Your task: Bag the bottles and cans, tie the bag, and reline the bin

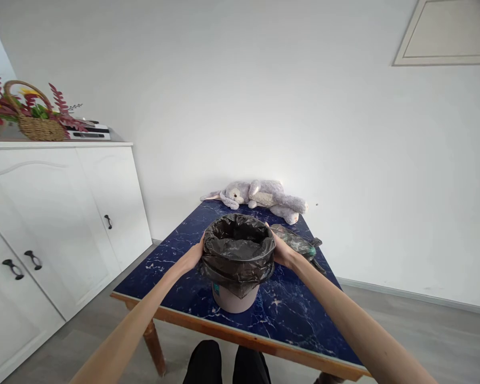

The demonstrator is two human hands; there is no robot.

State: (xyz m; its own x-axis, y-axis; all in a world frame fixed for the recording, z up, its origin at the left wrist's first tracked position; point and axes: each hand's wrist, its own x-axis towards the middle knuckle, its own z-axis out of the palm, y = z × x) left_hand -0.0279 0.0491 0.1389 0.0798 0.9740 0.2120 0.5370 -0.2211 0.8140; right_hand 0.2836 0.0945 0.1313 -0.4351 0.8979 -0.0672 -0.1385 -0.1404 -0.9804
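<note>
A pinkish-grey trash can (235,303) stands upright near the front of the blue marbled table. A black garbage bag (240,271) lines it, its top folded outward over the rim and hanging loosely down the outside. At the left of the rim, my left hand (195,253) grips the bag against the can, the fingers partly hidden behind it. Opposite, my right hand (280,248) holds the bag at the right of the rim, its fingertips curling round the far side. Just beyond that hand lies a filled, tied dark plastic bag (294,240).
The table (164,272) has a wooden edge. A grey plush rabbit (260,194) lies on its side at the back, against the white wall. To the left stands a white cabinet (64,213) with a wicker flower basket (42,128) on top.
</note>
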